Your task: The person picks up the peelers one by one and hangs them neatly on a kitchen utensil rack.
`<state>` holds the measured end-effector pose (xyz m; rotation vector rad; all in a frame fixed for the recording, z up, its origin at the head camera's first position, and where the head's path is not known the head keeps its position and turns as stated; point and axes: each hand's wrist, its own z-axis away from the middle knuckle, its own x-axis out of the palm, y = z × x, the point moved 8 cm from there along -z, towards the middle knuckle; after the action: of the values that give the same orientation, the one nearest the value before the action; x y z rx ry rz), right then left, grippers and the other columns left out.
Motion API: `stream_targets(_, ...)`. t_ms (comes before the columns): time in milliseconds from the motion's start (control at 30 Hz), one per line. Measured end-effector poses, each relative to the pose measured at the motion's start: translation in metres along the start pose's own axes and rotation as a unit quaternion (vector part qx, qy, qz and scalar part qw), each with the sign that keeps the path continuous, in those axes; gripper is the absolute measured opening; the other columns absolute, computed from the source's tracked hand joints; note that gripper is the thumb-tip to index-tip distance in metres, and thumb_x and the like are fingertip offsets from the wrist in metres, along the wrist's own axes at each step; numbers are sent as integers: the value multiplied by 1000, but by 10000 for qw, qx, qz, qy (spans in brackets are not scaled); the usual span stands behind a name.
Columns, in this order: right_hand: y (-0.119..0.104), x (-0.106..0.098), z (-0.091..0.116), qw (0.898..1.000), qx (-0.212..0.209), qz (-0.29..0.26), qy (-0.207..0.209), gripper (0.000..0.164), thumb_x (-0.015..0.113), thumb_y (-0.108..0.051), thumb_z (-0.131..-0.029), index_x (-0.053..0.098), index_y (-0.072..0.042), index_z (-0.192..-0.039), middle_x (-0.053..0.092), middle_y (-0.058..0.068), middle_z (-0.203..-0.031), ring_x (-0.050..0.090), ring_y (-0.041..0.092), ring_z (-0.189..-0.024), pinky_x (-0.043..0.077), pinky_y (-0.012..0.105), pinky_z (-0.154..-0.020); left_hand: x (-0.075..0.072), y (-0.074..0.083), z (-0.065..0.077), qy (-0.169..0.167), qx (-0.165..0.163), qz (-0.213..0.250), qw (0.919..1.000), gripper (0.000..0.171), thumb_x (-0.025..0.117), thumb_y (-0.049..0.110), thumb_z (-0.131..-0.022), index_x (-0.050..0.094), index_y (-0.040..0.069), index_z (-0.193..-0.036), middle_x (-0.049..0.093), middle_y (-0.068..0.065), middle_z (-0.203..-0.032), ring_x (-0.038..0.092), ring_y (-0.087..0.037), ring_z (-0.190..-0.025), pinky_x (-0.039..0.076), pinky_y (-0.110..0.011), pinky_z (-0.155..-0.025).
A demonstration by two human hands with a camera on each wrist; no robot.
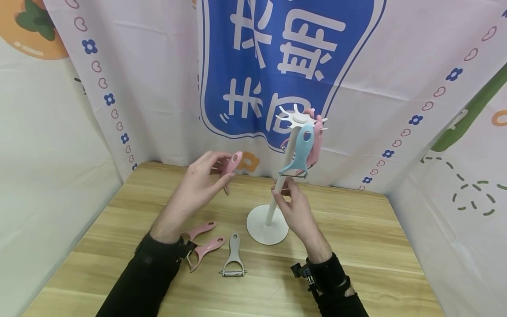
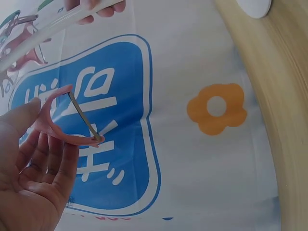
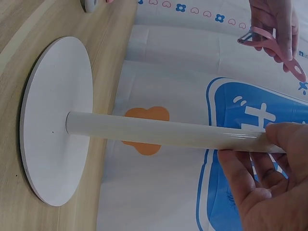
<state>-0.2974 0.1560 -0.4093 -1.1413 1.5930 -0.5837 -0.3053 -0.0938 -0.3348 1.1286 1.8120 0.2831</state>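
A pink Y-shaped peeler is pinched between the thumb and fingers of my left hand, raised over the back of the table. Its curved head and metal blade point away from the palm in the left wrist view. My right hand grips the white pole of a display stand below its hooks. From the stand's spoked top hang a light blue peeler and pink peelers, partly hidden behind the blue one.
Two pink peelers lie on the wooden table near my left wrist, one partly covered by it. Beside them lies a grey peeler. The stand's round white base sits on the table before a printed cloth backdrop.
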Motion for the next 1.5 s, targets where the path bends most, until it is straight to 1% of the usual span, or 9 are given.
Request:
stream_targets(300, 2, 0, 0, 10000, -11, 37, 24, 25, 57, -23, -107, 52, -20, -131, 63, 2, -117, 65, 25, -110, 60, 39, -87, 2, 6, -14, 92, 115, 214, 9997, 44, 77, 22, -93, 61, 20, -135, 58, 8, -115, 61, -9, -101, 56, -29, -92)
stream_targets(467, 3, 1, 0, 10000, 4, 56, 4, 25, 56, -23, -107, 52, -20, -131, 63, 2, -117, 65, 24, -111, 60, 39, -88, 2, 7, -23, 138, 132, 376, 9991, 46, 75, 27, -95, 61, 20, -139, 59, 6, -118, 61, -12, -108, 56, -29, -95)
stream_targets(633, 3, 1, 0, 10000, 28, 22, -40, 26, 56, -23, -107, 52, -20, -133, 63, 2, -118, 64, 25, -112, 60, 39, -88, 2, 8, -30, 241, 77, 530, 9983, 46, 72, 29, -97, 61, 22, -141, 59, 6, -121, 60, -9, -112, 55, -26, -96)
stream_targets(733, 3, 1, -1, 10000, 31, 10, -79, 27, 56, -23, -107, 51, -20, -134, 63, 3, -119, 64, 26, -113, 60, 40, -87, 3, 8, -35, 266, 46, 595, 9979, 47, 72, 28, -97, 60, 24, -143, 59, 6, -123, 59, -8, -112, 55, -28, -96)
stream_targets(867, 3, 1, -1, 10000, 31, 17, -89, 27, 56, -24, -107, 51, -20, -133, 63, 2, -119, 64, 25, -112, 60, 41, -88, 6, 11, -42, 241, 100, 742, 9969, 47, 71, 27, -98, 60, 22, -143, 60, 4, -124, 59, -9, -113, 55, -30, -97)
stream_targets(1067, 2, 1, 0, 9999, 29, -24, -93, 26, 56, -23, -107, 51, -20, -133, 62, 2, -118, 64, 28, -113, 60, 41, -88, 10, 17, -52, 220, 177, 880, 9957, 44, 70, 24, -99, 61, 19, -141, 60, 4, -123, 60, -10, -113, 55, -27, -97)
stream_targets(1233, 2, 1, 0, 9999, 32, -15, -103, 27, 56, -23, -107, 51, -20, -134, 62, 3, -119, 64, 30, -114, 60, 43, -88, 13, 21, -60, 175, 167, 905, 9956, 46, 68, 32, -99, 60, 20, -142, 60, 4, -124, 59, -9, -114, 55, -28, -97)
stream_targets(1367, 2, 1, -1, 9999, 20, 18, -98, 27, 56, -24, -107, 51, -20, -133, 62, 3, -119, 64, 28, -113, 60, 43, -88, 14, 26, -67, 137, 204, 962, 9951, 47, 69, 34, -99, 60, 20, -143, 61, 5, -125, 59, -8, -115, 55, -30, -98)
stream_targets(1500, 2, 1, -1, 10000, 16, 42, -89, 27, 56, -24, -107, 51, -20, -133, 63, 2, -118, 65, 27, -113, 60, 42, -88, 16, 31, -75, 89, 247, 1011, 9945, 49, 68, 36, -99, 59, 19, -143, 61, 6, -125, 59, -6, -116, 54, -26, -98)
